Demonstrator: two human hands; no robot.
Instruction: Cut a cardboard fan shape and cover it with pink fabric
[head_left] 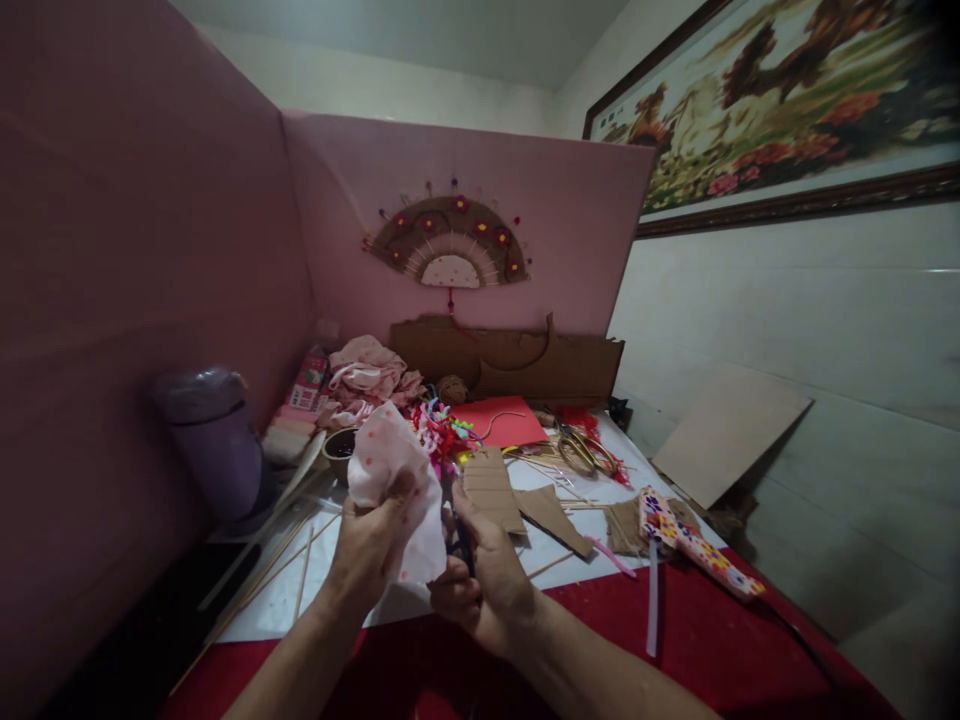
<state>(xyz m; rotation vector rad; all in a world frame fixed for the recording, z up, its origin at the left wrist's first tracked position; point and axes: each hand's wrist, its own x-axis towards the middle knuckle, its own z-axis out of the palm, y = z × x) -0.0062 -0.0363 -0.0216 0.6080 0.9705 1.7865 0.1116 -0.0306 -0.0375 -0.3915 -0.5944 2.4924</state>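
My left hand (pixel 375 540) is closed on a piece of white cloth (pixel 386 460) with pinkish-red dots, held up above the table. Close beside it on the right, my right hand (pixel 487 585) is wrapped round a pair of dark scissors (pixel 459 540), its fingers at the handles. The scissors point up and away along the cloth's right edge; whether the blades touch it I cannot tell. Behind the hands lies a bunch of colourful pipe cleaners (pixel 442 430). Cut cardboard pieces (pixel 491 490) lie just beyond my right hand.
A flowered glue gun (pixel 697 550) lies at the right, gold-handled scissors (pixel 585 452) farther back. Red paper (pixel 502 422), thin sticks (pixel 304 575), a small bowl (pixel 340 455) and crumpled pink cloth (pixel 371 370) surround the work. A purple tumbler (pixel 217 450) stands left; a cardboard fan (pixel 450 235) hangs behind.
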